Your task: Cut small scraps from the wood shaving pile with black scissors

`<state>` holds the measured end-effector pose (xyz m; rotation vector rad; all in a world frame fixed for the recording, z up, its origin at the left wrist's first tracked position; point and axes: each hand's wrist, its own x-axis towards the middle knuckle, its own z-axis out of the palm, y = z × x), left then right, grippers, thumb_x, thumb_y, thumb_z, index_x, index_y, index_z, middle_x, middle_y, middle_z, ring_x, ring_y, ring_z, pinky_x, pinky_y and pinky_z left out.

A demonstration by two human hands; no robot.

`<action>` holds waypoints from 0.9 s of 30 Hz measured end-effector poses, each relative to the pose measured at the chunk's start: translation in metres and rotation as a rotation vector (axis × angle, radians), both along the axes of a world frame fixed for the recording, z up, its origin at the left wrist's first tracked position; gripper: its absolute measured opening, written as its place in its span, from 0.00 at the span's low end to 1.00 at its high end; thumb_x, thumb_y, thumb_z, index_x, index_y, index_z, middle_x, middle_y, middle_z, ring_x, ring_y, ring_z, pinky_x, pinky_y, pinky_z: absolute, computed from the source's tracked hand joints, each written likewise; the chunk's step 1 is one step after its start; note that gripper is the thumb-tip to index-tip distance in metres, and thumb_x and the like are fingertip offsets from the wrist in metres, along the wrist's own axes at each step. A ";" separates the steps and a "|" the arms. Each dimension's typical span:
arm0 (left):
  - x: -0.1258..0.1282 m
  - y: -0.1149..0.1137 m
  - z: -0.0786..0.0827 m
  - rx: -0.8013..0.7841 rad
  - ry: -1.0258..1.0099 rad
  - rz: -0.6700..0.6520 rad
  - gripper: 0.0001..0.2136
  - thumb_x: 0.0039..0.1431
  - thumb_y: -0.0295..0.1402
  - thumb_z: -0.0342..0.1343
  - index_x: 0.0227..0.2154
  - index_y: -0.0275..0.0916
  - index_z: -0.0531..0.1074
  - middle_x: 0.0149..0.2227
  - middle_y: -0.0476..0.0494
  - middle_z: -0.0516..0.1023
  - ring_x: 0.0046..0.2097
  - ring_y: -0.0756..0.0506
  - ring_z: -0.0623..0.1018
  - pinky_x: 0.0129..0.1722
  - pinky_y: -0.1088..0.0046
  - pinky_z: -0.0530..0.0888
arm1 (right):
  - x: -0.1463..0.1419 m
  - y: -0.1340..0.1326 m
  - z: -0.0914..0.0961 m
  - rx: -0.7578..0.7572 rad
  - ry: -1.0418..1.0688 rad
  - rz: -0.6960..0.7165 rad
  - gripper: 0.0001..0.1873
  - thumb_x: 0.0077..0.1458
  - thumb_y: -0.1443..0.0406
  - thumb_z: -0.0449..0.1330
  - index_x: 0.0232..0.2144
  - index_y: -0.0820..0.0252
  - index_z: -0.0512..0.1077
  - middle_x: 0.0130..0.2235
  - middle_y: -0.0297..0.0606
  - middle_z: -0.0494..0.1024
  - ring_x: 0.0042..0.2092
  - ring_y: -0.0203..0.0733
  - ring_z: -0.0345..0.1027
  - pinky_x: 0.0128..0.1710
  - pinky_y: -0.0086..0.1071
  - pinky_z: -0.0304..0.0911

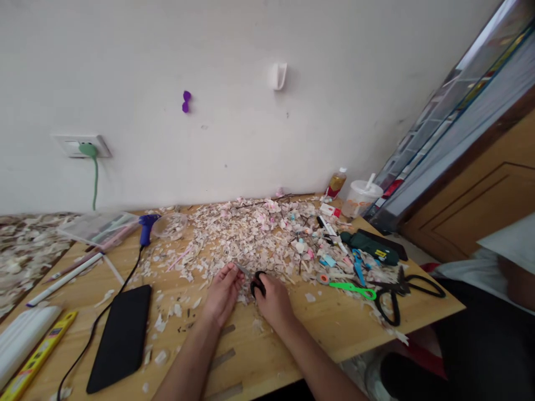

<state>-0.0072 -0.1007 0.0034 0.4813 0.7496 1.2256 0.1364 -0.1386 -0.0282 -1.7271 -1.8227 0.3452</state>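
My right hand point(271, 298) is closed round the black handles of a small pair of scissors point(258, 284), whose blades point left toward my other hand. My left hand point(223, 292) is pinched closed at the blade tips; what its fingers hold is too small to make out. Both hands are over the near middle of the wooden table point(251, 362). Just beyond them spreads a wide heap of pale flakes point(246, 234), with pink and white blossoms point(271, 207) on thin dark twigs at the back.
On the left lie a black tablet-like slab point(120, 337), a blue glue gun point(147, 227) with its cord, and a clear plastic box point(98, 228). To the right are large black scissors point(390, 303), a green tool point(353, 288), a dark green pouch point(371, 248) and a lidded cup point(360, 199). Someone sits at the right edge.
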 end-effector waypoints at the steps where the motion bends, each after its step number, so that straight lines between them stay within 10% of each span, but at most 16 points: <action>1: 0.000 0.000 -0.001 0.006 0.001 0.004 0.13 0.42 0.33 0.72 0.29 0.36 0.74 0.27 0.51 0.75 0.29 0.54 0.75 0.33 0.80 0.73 | 0.000 0.000 0.000 -0.001 -0.003 -0.003 0.04 0.56 0.71 0.56 0.34 0.59 0.69 0.34 0.37 0.75 0.39 0.43 0.68 0.38 0.31 0.56; 17: -0.012 0.013 -0.018 0.338 0.488 0.004 0.11 0.54 0.42 0.61 0.30 0.39 0.74 0.24 0.51 0.74 0.28 0.51 0.71 0.33 0.75 0.69 | -0.001 0.001 -0.004 0.015 0.014 -0.005 0.05 0.56 0.71 0.56 0.35 0.58 0.69 0.35 0.37 0.75 0.39 0.43 0.68 0.39 0.31 0.56; 27: -0.018 0.016 0.000 0.339 0.585 0.010 0.16 0.45 0.45 0.66 0.28 0.37 0.74 0.20 0.53 0.71 0.23 0.52 0.68 0.24 0.77 0.64 | -0.001 0.000 0.003 -0.009 0.009 -0.010 0.06 0.54 0.71 0.57 0.36 0.58 0.70 0.36 0.38 0.76 0.40 0.44 0.69 0.39 0.31 0.57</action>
